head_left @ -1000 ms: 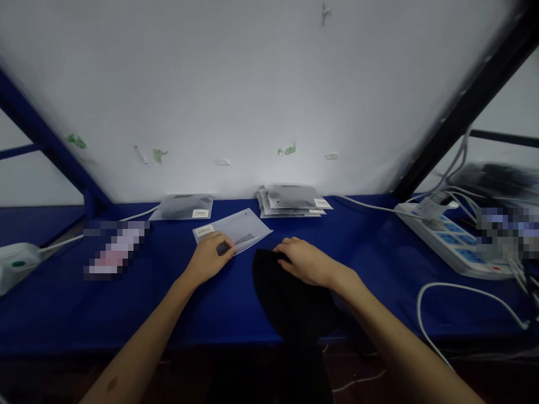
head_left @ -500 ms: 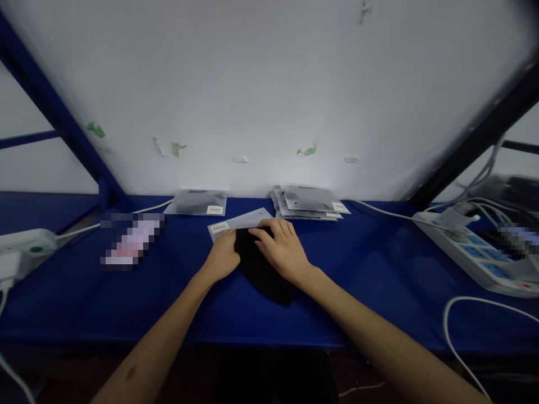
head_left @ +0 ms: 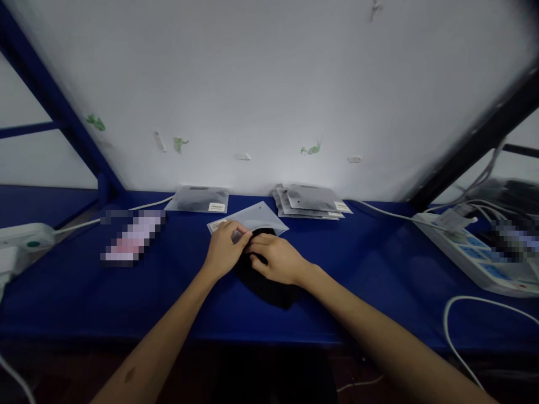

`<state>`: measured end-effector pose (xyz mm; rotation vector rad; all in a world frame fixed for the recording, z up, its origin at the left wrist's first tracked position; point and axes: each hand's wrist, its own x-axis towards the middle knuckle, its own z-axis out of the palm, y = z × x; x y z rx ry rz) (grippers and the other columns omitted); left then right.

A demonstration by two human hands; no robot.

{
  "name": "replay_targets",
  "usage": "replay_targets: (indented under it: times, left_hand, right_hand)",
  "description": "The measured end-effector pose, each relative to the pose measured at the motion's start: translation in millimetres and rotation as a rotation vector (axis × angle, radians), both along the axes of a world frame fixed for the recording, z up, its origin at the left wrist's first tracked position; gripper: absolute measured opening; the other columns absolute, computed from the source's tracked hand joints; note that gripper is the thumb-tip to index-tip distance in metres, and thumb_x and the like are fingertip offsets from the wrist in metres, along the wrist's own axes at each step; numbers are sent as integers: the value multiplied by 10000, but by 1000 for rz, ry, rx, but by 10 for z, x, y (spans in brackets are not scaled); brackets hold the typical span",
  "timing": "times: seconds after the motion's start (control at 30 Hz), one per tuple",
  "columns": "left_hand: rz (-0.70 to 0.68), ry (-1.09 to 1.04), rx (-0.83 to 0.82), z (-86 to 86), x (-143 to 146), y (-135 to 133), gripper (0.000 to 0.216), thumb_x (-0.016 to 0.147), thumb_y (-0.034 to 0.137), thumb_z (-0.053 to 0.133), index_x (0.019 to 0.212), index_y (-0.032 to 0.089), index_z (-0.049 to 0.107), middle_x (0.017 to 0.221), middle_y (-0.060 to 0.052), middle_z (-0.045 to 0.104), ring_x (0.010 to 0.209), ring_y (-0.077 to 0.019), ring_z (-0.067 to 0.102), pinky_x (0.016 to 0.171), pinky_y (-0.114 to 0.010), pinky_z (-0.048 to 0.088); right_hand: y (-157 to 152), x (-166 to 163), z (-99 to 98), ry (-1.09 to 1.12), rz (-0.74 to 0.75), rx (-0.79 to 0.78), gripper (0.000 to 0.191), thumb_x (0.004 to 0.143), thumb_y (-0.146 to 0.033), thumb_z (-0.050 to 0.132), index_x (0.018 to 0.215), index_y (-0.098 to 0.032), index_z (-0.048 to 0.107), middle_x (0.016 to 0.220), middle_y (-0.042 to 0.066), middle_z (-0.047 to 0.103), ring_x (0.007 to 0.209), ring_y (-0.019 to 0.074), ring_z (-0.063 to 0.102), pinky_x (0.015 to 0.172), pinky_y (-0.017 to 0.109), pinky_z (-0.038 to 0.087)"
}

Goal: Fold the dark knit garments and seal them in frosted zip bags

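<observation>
A soft black cloth item (head_left: 269, 289) lies at the middle of the blue table, partly covered by my hands; its exact kind does not show. At its upper left edge my left hand (head_left: 225, 247) pinches the cloth between thumb and fingers. My right hand (head_left: 280, 259) rests over the upper part, fingers curled and gripping the fabric. Just behind the hands lies a frosted plastic bag (head_left: 256, 214) with a white label, its near edge partly under the black cloth and the left hand.
Against the wall lie a filled frosted bag (head_left: 197, 199) and a stack of similar bags (head_left: 314, 199). A blurred-out pinkish object (head_left: 135, 238) lies at left. Power strips stand at left (head_left: 27, 235) and right (head_left: 475, 252), with white cables (head_left: 448, 314) running across the table.
My left hand has lifted slightly and turned to a pinch at the cloth's edge. My right hand has shifted down and toward the left hand. More of the plastic bag shows.
</observation>
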<state>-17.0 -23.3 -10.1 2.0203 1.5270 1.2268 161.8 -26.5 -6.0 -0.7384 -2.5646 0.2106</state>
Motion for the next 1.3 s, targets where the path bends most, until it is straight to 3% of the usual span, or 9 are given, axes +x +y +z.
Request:
replay_targets:
  times: [0.17, 0.3, 0.43, 0.57, 0.8, 0.97, 1.07, 1.2, 1.3]
  left_hand:
    - [-87, 241, 203, -22, -1, -46, 87, 925, 186, 591, 844, 204, 617, 908, -27, 628, 961, -211, 569, 860, -338, 464]
    - [-124, 320, 177, -72, -19, -39, 54, 947, 207, 591, 906, 213, 625, 947, -21, 629, 945, -201, 589, 832, -322, 469]
    - [-57, 447, 117, -78, -24, -65, 54, 953, 199, 570, 920, 208, 612, 931, -23, 640, 910, -206, 599, 803, -329, 469]
    - [5, 592, 66, -54, -59, -138, 75, 936, 155, 542, 892, 194, 590, 921, -51, 646, 922, -233, 575, 807, -351, 468]
    - [-46, 551, 38, -58, -81, -250, 85, 918, 157, 548, 854, 213, 554, 882, -35, 637, 901, -222, 575, 760, -326, 469]
    - [-55, 497, 46, -62, -60, -268, 89, 908, 147, 557, 850, 214, 552, 866, -21, 632, 885, -212, 591, 761, -316, 466]
    - [-64, 469, 32, -50, -54, -271, 77, 909, 152, 562, 861, 212, 563, 875, -22, 639, 885, -212, 594, 756, -315, 465]
    - [-79, 455, 22, -40, -44, -270, 79, 914, 151, 561, 862, 211, 565, 881, -18, 645, 884, -208, 598, 750, -314, 461]
    - [-70, 466, 22, -41, -37, -268, 81, 907, 151, 567, 851, 209, 564, 863, -17, 641, 868, -209, 599, 759, -322, 462]
  right_hand:
    - [104, 31, -9, -32, -48, -92, 228, 929, -162, 486, 1019, -150, 696, 1057, 86, 727, 991, 195, 639, 951, 335, 436]
    - [187, 31, -55, -72, -229, -143, 288, 980, -199, 414, 993, -137, 695, 1036, 104, 732, 1000, 202, 645, 980, 343, 412]
    - [236, -6, -98, -116, -412, -148, 349, 1005, -218, 354, 1015, -125, 690, 1119, 144, 713, 1109, 221, 622, 1031, 343, 377]
    - [238, -36, -142, -135, -481, -140, 387, 1023, -251, 316, 1056, -123, 680, 1140, 166, 711, 1130, 240, 628, 1053, 361, 374]
    - [245, -154, -184, -80, -601, -6, 301, 978, -178, 386, 1034, -111, 674, 1110, 210, 712, 1093, 304, 650, 994, 427, 435]
    - [124, -71, -100, 178, -563, -33, 298, 983, -162, 398, 924, -147, 689, 1032, 136, 742, 1007, 230, 679, 904, 344, 503]
    - [-78, 105, -50, 303, -405, 50, 271, 983, -241, 459, 955, -174, 720, 1042, 95, 757, 1035, 213, 685, 962, 363, 501]
    - [-271, 266, -66, 51, -63, 69, 354, 928, -362, 591, 1198, -156, 692, 1271, 110, 685, 1260, 259, 586, 1091, 440, 448]
    - [-263, 229, -140, -48, -87, 68, 423, 950, -310, 558, 1327, -125, 611, 1380, 147, 600, 1349, 272, 501, 1125, 479, 420]
